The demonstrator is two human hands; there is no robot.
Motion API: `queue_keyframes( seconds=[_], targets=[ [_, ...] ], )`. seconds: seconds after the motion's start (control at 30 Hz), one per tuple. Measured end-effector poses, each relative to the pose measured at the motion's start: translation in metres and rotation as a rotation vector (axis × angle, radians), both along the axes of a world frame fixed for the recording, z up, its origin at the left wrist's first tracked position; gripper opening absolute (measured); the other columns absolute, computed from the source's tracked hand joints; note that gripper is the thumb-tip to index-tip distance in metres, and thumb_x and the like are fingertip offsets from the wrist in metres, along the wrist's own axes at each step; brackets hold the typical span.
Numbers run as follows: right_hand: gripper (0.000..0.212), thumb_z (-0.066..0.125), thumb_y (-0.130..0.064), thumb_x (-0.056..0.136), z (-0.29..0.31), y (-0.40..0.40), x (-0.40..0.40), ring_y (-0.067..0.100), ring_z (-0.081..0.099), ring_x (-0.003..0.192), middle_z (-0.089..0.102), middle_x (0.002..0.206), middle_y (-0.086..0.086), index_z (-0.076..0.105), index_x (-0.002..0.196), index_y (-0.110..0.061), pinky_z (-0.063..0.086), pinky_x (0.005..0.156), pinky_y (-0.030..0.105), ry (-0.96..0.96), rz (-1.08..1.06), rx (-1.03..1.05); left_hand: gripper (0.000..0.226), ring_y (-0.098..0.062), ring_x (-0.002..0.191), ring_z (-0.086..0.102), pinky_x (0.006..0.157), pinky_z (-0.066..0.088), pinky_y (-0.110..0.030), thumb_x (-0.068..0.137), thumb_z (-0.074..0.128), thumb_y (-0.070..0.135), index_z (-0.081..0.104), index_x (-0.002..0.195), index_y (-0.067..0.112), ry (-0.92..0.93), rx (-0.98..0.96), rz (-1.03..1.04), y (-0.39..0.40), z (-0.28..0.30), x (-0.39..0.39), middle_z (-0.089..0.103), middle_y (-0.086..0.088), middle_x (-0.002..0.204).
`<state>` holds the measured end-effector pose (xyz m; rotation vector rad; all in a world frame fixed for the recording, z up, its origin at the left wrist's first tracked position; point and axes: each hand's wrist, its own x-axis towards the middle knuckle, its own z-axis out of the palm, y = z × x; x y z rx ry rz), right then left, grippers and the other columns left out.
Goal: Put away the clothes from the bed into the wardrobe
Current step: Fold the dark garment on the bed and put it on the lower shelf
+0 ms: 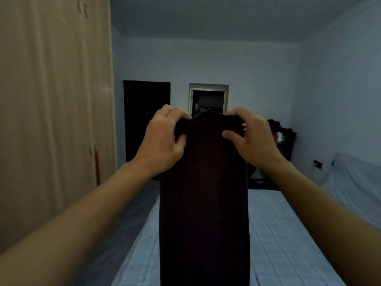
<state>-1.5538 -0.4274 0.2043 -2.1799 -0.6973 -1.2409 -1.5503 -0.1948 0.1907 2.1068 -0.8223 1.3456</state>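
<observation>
While the left hand (162, 141) and right hand (250, 137) each pinch a top corner, the dark garment (204, 203) hangs over the bed (278, 234); next probably folding, then carrying it left to the closed wardrobe (51, 100).

Garment (204, 203) dark brown, plain; bed cover (278, 234) pale blue, checked; wardrobe (51, 100) beige; walls (257, 69) light blue.

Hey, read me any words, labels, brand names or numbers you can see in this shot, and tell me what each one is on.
No text can be read in this shot.
Dark garment, held up by the left hand and right hand: no label or print shows.
Wardrobe: plain doors, no writing.
Small thing on the wall by the bed: too small and blurred to tell.
</observation>
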Motion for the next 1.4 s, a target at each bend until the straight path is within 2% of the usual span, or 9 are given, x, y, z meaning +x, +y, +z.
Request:
queue_keyframes(
  seconds=[0.17, 0.37, 0.53, 0.63, 0.77, 1.0, 1.17, 1.3, 1.4],
  targets=[
    [0.034, 0.078, -0.011, 0.08, -0.046, 0.021, 0.147, 0.01, 0.057, 0.095, 0.061, 0.104, -0.003, 0.063, 0.109, -0.017, 0.047, 0.084, 0.02, 0.22, -0.07, -0.008, 0.034, -0.004, 0.08, 0.049, 0.072, 0.039, -0.016, 0.079, 0.069, 0.005, 0.06, 0.11, 0.019, 0.214, -0.037, -0.074, 0.017, -0.056, 0.152, 0.053, 0.003, 0.104],
    [0.032, 0.079, -0.01, 0.078, -0.145, 0.034, 0.303, 0.012, 0.055, 0.094, 0.061, 0.102, -0.002, 0.063, 0.105, -0.017, 0.044, 0.085, 0.025, 0.42, -0.169, -0.012, 0.036, -0.015, 0.1, 0.053, 0.091, 0.044, -0.026, 0.078, 0.072, 0.005, 0.059, 0.109, 0.018, 0.386, -0.012, -0.034, 0.024, -0.154, 0.308, 0.054, 0.004, 0.106],
    [0.032, 0.08, -0.007, 0.076, -0.231, 0.034, 0.382, 0.012, 0.055, 0.093, 0.062, 0.101, -0.001, 0.063, 0.102, -0.015, 0.045, 0.086, 0.025, 0.512, -0.207, 0.0, 0.037, -0.019, 0.102, 0.053, 0.089, 0.047, -0.038, 0.078, 0.072, 0.007, 0.057, 0.109, 0.019, 0.499, 0.048, 0.013, 0.021, -0.237, 0.385, 0.055, 0.002, 0.108],
    [0.029, 0.079, -0.007, 0.075, -0.271, 0.033, 0.4, 0.012, 0.053, 0.09, 0.061, 0.098, 0.0, 0.062, 0.097, -0.016, 0.042, 0.083, 0.023, 0.525, -0.21, -0.012, 0.04, -0.021, 0.101, 0.052, 0.092, 0.043, -0.029, 0.076, 0.072, 0.003, 0.058, 0.111, 0.014, 0.524, 0.044, 0.002, 0.019, -0.279, 0.403, 0.056, -0.002, 0.107],
    [0.026, 0.078, -0.007, 0.076, -0.312, 0.027, 0.395, 0.013, 0.052, 0.088, 0.059, 0.093, -0.003, 0.061, 0.093, -0.016, 0.041, 0.081, 0.024, 0.528, -0.194, -0.031, 0.048, -0.021, 0.103, 0.05, 0.089, 0.035, -0.02, 0.077, 0.072, 0.001, 0.058, 0.122, 0.008, 0.549, 0.095, 0.005, 0.017, -0.321, 0.402, 0.056, -0.006, 0.11],
    [0.025, 0.074, -0.004, 0.077, -0.339, 0.021, 0.338, 0.011, 0.051, 0.086, 0.058, 0.093, -0.004, 0.061, 0.096, -0.013, 0.041, 0.079, 0.019, 0.563, -0.143, -0.025, 0.035, -0.014, 0.094, 0.046, 0.08, 0.043, -0.025, 0.077, 0.069, 0.0, 0.063, 0.109, 0.01, 0.543, 0.094, -0.019, 0.016, -0.345, 0.348, 0.052, -0.002, 0.101],
    [0.027, 0.075, -0.002, 0.075, -0.345, 0.013, 0.266, 0.013, 0.054, 0.089, 0.059, 0.096, 0.0, 0.061, 0.096, -0.012, 0.043, 0.082, 0.019, 0.575, -0.09, -0.033, 0.032, -0.015, 0.093, 0.046, 0.082, 0.037, -0.017, 0.075, 0.068, -0.003, 0.063, 0.105, 0.008, 0.524, 0.091, -0.045, 0.013, -0.351, 0.277, 0.052, -0.003, 0.098],
    [0.029, 0.074, 0.0, 0.074, -0.372, 0.005, 0.187, 0.014, 0.052, 0.086, 0.055, 0.097, 0.001, 0.059, 0.097, -0.009, 0.042, 0.079, 0.021, 0.606, 0.007, -0.061, 0.037, -0.023, 0.093, 0.049, 0.084, 0.035, -0.021, 0.071, 0.07, -0.006, 0.063, 0.105, 0.005, 0.555, 0.152, -0.096, 0.013, -0.373, 0.201, 0.052, -0.007, 0.098],
    [0.031, 0.074, 0.002, 0.075, -0.409, -0.001, 0.126, 0.017, 0.052, 0.091, 0.054, 0.101, 0.001, 0.056, 0.098, -0.01, 0.044, 0.082, 0.023, 0.679, 0.117, -0.105, 0.043, -0.025, 0.094, 0.051, 0.082, 0.044, -0.033, 0.067, 0.072, -0.007, 0.062, 0.107, 0.006, 0.607, 0.219, -0.145, 0.015, -0.408, 0.138, 0.053, -0.006, 0.102]
  ],
)
